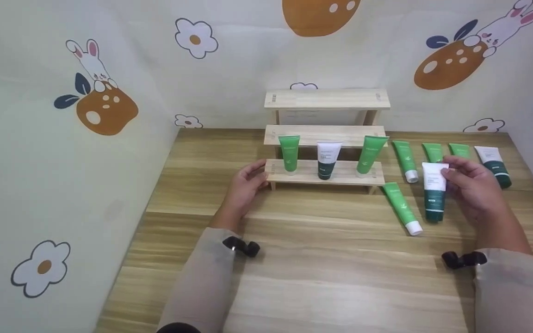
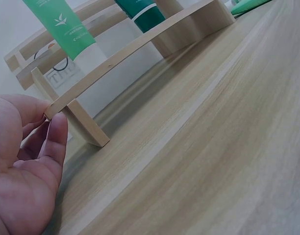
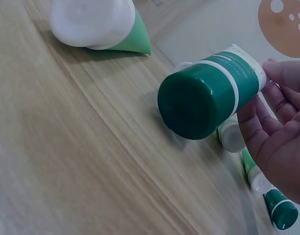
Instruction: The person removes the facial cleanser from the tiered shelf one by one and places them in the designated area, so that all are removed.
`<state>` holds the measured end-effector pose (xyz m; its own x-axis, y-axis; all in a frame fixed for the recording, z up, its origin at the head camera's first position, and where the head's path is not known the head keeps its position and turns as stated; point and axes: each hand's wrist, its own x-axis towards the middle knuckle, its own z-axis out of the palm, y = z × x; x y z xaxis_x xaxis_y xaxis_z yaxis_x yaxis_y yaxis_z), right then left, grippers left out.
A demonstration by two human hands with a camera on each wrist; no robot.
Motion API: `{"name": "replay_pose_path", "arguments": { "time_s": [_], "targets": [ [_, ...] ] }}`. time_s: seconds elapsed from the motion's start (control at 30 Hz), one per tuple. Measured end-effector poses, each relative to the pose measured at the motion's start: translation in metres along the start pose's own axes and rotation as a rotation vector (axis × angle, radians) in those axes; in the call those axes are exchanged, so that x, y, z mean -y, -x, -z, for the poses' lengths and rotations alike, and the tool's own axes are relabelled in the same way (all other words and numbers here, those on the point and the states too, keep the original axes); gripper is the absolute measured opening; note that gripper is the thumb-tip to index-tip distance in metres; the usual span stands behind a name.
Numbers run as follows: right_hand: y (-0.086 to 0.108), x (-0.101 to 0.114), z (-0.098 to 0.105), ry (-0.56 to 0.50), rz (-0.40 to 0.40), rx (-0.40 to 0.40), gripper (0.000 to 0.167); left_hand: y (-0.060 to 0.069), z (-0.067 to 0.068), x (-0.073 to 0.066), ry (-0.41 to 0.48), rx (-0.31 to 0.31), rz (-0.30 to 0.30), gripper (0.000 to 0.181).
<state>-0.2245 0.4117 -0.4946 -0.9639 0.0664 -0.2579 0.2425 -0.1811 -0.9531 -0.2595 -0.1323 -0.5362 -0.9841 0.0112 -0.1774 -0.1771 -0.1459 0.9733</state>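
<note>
L hand [image 1: 242, 190] pinches L end of near tier [image 1: 306, 171] of pale 3-tier wooden shelf [image 1: 322, 132]; R hand [image 1: 475, 187] grips white/dark-green plastic squeeze tube [image 1: 434, 188] by white end, cap down, over wood-grain tabletop [image 1: 340, 249], R of shelf; near tier bears 2 slim green plastic tubes [image 1: 289, 153] flanking 1 similar white-and-green tube [image 1: 328, 158].

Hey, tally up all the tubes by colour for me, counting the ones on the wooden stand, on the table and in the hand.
Green tubes: 6
White and dark green tubes: 3
Total: 9
</note>
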Motion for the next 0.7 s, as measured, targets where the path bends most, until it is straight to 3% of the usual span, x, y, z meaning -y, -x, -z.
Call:
{"name": "replay_pose_path", "arguments": {
  "time_s": [0.4,0.7],
  "targets": [
    [0.000,-0.005,0.006,0.032,-0.027,0.047,0.059,0.001,-0.001,-0.002,-0.031,-0.003,-0.001,0.044],
    [-0.001,-0.007,0.014,0.108,-0.014,0.122,0.057,0.001,0.000,0.000,-0.007,0.013,-0.056,0.046]
  ]
}}
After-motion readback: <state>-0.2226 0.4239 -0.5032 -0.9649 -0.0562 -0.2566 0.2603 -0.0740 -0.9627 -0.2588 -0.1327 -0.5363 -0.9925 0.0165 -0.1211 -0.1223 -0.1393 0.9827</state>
